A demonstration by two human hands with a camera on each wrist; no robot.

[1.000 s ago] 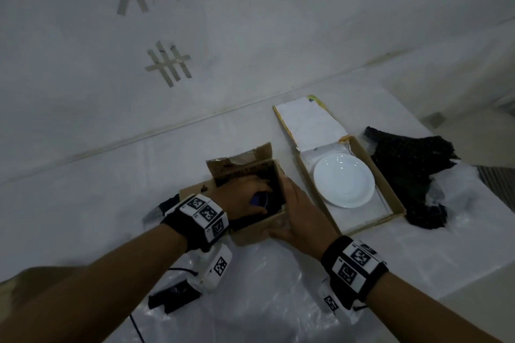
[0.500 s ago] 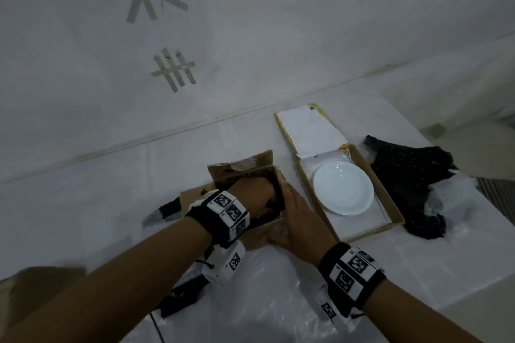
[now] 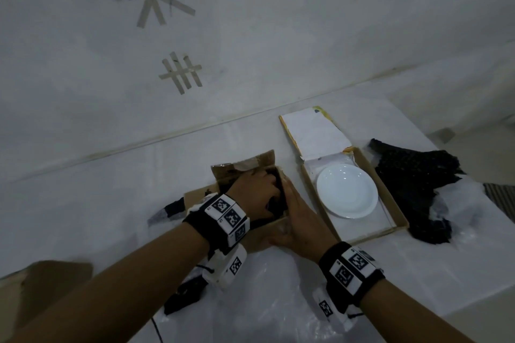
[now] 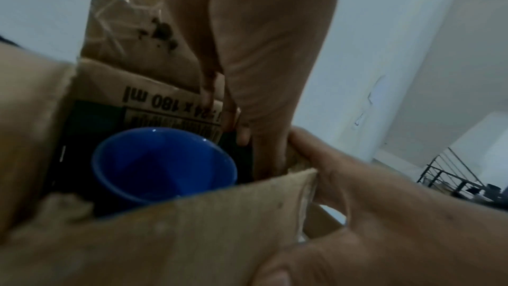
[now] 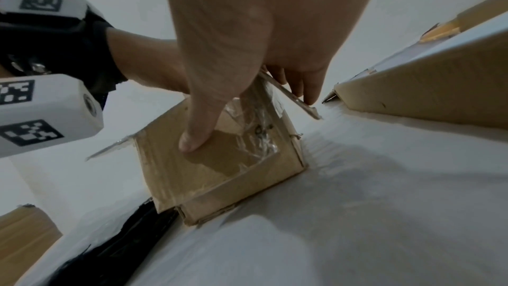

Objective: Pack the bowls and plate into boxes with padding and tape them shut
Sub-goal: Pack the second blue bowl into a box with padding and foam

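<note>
**Helper:** Bowl [image 4: 165, 160] first. Where is it?

**Me:** It sits down in the small box [image 3: 267, 228], with dark padding around it. I see its blue inside from my left wrist.

**Helper:** And your left hand [image 3: 256, 195]?

**Me:** It reaches into the box, fingers bent by the padding. I cannot tell if it grips anything. I think I should tuck the padding snug so the bowl cannot rattle.

**Helper:** Your right hand [image 3: 301, 220]?

**Me:** It clasps the box corner, thumb flat on the side wall. I would hold it steady.

**Helper:** Further right?

**Me:** The white plate [image 3: 347, 191] lies in the flat box [image 3: 395, 214], still open. More black padding [image 3: 418, 184] waits beside it.
</note>
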